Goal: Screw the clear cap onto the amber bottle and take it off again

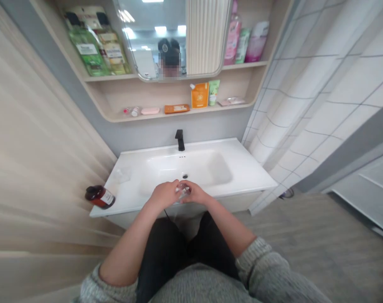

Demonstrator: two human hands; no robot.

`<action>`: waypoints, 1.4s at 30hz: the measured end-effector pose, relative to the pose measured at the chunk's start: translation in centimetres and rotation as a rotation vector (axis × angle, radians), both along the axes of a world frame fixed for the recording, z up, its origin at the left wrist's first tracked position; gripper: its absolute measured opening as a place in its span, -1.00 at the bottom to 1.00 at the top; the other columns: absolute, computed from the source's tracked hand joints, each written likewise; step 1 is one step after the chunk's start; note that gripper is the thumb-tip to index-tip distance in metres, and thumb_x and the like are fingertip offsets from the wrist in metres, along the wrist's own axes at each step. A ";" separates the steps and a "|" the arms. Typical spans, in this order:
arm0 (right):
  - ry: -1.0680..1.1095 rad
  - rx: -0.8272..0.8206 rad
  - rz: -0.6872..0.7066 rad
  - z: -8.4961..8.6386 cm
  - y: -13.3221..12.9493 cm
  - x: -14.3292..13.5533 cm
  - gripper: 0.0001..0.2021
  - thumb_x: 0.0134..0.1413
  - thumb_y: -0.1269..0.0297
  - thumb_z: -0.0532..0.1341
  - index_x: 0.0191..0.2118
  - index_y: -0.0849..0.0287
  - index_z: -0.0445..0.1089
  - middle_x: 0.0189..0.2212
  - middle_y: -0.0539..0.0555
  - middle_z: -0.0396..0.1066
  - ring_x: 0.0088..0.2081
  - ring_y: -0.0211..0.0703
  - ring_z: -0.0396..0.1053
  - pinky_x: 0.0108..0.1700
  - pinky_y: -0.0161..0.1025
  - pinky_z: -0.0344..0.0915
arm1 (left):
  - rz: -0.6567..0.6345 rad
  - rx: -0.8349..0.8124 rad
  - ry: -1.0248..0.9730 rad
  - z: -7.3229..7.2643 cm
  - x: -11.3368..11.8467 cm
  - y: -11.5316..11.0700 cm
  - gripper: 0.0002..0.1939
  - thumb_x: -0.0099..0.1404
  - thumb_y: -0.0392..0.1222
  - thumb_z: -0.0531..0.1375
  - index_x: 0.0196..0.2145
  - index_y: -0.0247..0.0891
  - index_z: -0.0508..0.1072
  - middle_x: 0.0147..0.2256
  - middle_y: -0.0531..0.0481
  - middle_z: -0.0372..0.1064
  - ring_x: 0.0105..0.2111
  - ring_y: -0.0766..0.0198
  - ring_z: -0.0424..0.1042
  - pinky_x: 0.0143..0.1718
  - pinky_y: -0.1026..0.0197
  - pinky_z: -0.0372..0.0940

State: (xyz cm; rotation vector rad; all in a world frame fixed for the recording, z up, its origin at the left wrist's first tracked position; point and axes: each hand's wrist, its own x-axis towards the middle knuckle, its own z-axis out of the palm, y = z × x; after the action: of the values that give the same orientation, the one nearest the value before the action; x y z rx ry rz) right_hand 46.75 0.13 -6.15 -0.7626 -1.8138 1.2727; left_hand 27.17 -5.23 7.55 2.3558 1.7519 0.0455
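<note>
In the head view, the left hand and the right hand met over the front edge of the counter, just before the basin. Between their fingertips they held a small clear piece, its outline partly hidden; what it was could not be told. Both hands were narrow, thumbs and fingers curled in around it. The step in hand looked like two-handed fingering of this piece; any change of hold seemed to call for a light pinch, one hand steadying while the other shifted.

The piece was see-through and glinting, perhaps plastic. The counter and basin were glossy white, the basin a shallow rounded rectangle with a dark round drain. The tap was matt black and angular. At the counter's left end was a brown bottle with a black top and pale label; near it, something faint and transparent. The sleeves were coarse grey knit, and the curtain at left hung in soft folds.
</note>
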 end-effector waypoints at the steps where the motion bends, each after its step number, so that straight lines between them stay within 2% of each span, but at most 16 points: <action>1: -0.001 -0.006 -0.009 0.0 0.0 0.0 -0.11 -0.32 0.03 0.70 0.22 0.06 0.49 0.00 0.11 0.56 -0.03 0.04 0.50 -0.07 -0.15 0.44 | 0.012 0.009 -0.017 0.0 -0.2 0.0 -0.69 0.55 0.02 0.13 0.06 -0.15 0.53 -0.08 -0.22 0.65 -0.08 -0.06 0.62 -0.13 0.09 0.31; 4: -0.002 -0.032 -0.049 0.0 0.0 0.1 -0.12 -0.33 0.05 0.70 0.20 0.04 0.49 -0.05 0.09 0.54 -0.03 0.02 0.50 -0.05 -0.13 0.45 | 0.106 0.077 -0.111 0.1 -1.7 0.0 -0.68 0.57 0.06 0.10 0.07 -0.14 0.50 -0.17 -0.19 0.64 -0.13 -0.06 0.61 -0.15 0.09 0.29; 8: 0.012 -0.073 -0.076 -0.3 0.1 0.0 -0.14 -0.32 0.07 0.70 0.18 0.02 0.48 -0.05 0.07 0.52 -0.03 -0.01 0.50 -0.01 -0.10 0.49 | 0.223 0.126 -0.383 0.0 -5.4 -0.1 -0.72 0.48 0.06 0.18 0.00 -0.13 0.46 -0.34 -0.04 0.55 -0.27 0.02 0.57 -0.20 0.12 0.28; 12: 0.020 -0.106 -0.103 -0.7 0.3 -0.2 -0.13 -0.32 0.06 0.69 0.20 0.02 0.46 -0.08 0.06 0.51 -0.06 -0.03 0.51 -0.01 -0.07 0.52 | 0.287 0.028 -0.818 -0.6 -8.7 -0.4 -0.69 0.36 0.14 0.23 -0.14 -0.13 0.42 -0.49 0.12 0.40 -0.48 0.18 0.43 -0.35 0.19 0.25; 14: 0.008 -0.099 -0.101 -0.8 0.4 -0.2 -0.13 -0.32 0.06 0.69 0.20 0.01 0.46 -0.10 0.05 0.51 -0.07 -0.03 0.51 -0.01 -0.07 0.52 | 0.306 -0.032 -1.022 -0.8 -9.3 -0.6 -0.64 0.32 0.18 0.25 -0.16 -0.15 0.41 -0.50 0.13 0.39 -0.53 0.23 0.38 -0.43 0.22 0.22; 16: -0.004 -0.090 -0.097 -0.9 0.5 -0.2 -0.12 -0.31 0.06 0.69 0.21 0.00 0.46 -0.10 0.04 0.50 -0.05 -0.03 0.51 0.00 -0.09 0.53 | 0.314 -0.042 -1.119 -0.9 -9.2 -0.7 -0.61 0.30 0.21 0.28 -0.18 -0.17 0.42 -0.50 0.13 0.39 -0.55 0.27 0.35 -0.47 0.24 0.20; 20: 0.007 -0.103 -0.088 -1.1 0.5 -0.2 -0.10 -0.31 0.06 0.70 0.23 -0.01 0.45 -0.06 0.05 0.49 -0.03 -0.03 0.50 0.02 -0.09 0.54 | 0.280 -0.018 -1.110 -1.5 -8.2 -0.4 -0.61 0.31 0.20 0.29 -0.20 -0.18 0.45 -0.51 0.13 0.39 -0.55 0.29 0.35 -0.46 0.24 0.24; 26: 0.007 -0.104 -0.081 -0.9 0.4 -0.1 -0.11 -0.30 0.08 0.70 0.23 0.02 0.44 -0.05 0.08 0.50 -0.01 -0.02 0.49 0.02 -0.08 0.52 | 0.277 0.012 -0.905 -3.2 -7.2 0.5 -0.63 0.32 0.21 0.28 -0.21 -0.16 0.50 -0.54 0.14 0.37 -0.55 0.25 0.36 -0.43 0.22 0.23; 34: -0.010 -0.103 -0.094 -0.6 0.2 -0.2 -0.10 -0.31 0.06 0.69 0.23 0.02 0.44 -0.04 0.08 0.51 0.00 -0.01 0.49 0.01 -0.10 0.52 | 0.286 0.076 -0.820 -2.3 -6.4 -0.1 -0.63 0.35 0.23 0.22 -0.18 -0.13 0.49 -0.52 0.14 0.40 -0.51 0.20 0.43 -0.36 0.18 0.27; 42: -0.013 -0.083 -0.095 -0.2 -0.1 -0.1 -0.12 -0.30 0.05 0.70 0.22 0.01 0.45 -0.02 0.10 0.51 0.03 0.03 0.49 0.02 -0.07 0.51 | 0.247 0.129 -0.724 -2.5 -6.4 0.1 -0.66 0.40 0.19 0.21 -0.14 -0.12 0.51 -0.47 0.11 0.43 -0.45 0.17 0.44 -0.32 0.18 0.26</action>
State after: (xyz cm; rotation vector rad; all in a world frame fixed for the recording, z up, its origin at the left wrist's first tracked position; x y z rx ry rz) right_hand 46.69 0.08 -6.38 -0.8945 -1.7224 1.2902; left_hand 20.72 -5.11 5.02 1.8176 1.6540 0.9397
